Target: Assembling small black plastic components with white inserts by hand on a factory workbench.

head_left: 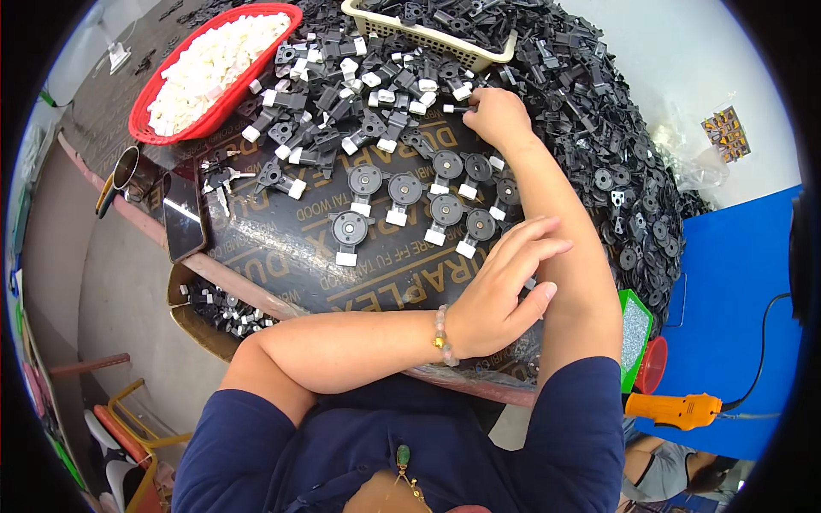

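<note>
My left hand [506, 291] lies across the front of my right forearm, fingers stretched out and apart, with nothing seen in it. Under its fingers a small dark part shows only in a sliver. Farther off, my right hand [500, 118] pinches a black plastic part with a white cap [459, 109] at the right edge of a loose pile of similar capped parts [368, 81]. Between the hands and to the left, several round black wheel assemblies [404, 190] with white caps stand in loose rows on the dark printed board [282, 256].
A red basket [209, 128] of white caps stands far left, a beige basket [428, 36] of black parts at the back. Black parts heap up [590, 128] at right. A phone [184, 214], keys [221, 184], a green bin [634, 338] and an orange electric screwdriver [676, 410] lie around.
</note>
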### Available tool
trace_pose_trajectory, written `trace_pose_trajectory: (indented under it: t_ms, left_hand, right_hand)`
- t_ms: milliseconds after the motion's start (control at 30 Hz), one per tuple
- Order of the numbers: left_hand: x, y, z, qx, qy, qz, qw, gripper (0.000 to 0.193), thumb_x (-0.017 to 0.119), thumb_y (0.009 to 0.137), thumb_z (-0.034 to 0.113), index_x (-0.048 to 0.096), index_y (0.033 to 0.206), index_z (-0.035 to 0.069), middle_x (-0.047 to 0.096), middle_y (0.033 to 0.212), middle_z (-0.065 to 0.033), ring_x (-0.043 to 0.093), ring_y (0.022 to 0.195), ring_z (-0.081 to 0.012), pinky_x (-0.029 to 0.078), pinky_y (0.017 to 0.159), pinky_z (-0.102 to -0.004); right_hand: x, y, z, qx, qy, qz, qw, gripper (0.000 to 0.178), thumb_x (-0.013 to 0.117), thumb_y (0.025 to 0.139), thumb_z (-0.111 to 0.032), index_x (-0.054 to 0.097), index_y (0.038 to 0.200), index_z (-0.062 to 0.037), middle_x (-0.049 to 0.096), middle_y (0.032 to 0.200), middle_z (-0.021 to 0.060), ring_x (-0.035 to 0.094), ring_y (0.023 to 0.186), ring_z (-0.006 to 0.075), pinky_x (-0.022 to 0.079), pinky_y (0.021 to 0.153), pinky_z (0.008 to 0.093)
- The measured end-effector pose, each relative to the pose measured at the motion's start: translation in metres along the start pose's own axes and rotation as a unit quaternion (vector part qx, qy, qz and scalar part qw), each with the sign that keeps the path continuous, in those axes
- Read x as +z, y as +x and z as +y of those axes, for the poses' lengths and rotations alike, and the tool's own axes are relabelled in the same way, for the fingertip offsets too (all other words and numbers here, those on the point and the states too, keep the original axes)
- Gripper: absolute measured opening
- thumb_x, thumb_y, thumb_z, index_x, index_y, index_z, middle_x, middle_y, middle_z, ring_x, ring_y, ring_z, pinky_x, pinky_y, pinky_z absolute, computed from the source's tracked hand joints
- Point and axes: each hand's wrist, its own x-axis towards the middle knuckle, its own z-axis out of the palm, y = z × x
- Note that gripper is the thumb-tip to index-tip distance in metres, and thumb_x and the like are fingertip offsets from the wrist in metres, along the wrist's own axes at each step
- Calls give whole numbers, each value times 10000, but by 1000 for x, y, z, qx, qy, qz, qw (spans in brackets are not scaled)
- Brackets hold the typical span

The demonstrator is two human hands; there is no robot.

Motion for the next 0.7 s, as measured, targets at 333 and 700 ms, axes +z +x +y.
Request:
trace_pose_trajectory:
  t_ms: [333,700]
  left_hand:
    - [2,11,-11,-172,-141,160,962,727,619,1004,257,245,1570,-5,193,1613,-243,244,1485,-322,244,1203,-415]
    - [8,7,-11,-416,-469,-84,774,425,451,1066,153,433,1485,85,670,1199,-210,707,939,-236,551,852,-351]
  right_hand:
    - [-142,-144,8,-202,60,-20,977,230,668,725,-113,691,940,-35,632,865,132,606,901,324,501,827,413]
    - [-139,-328,49,89,132,55,986,116,748,807,-43,701,906,-6,671,838,101,648,769,231,523,693,328]
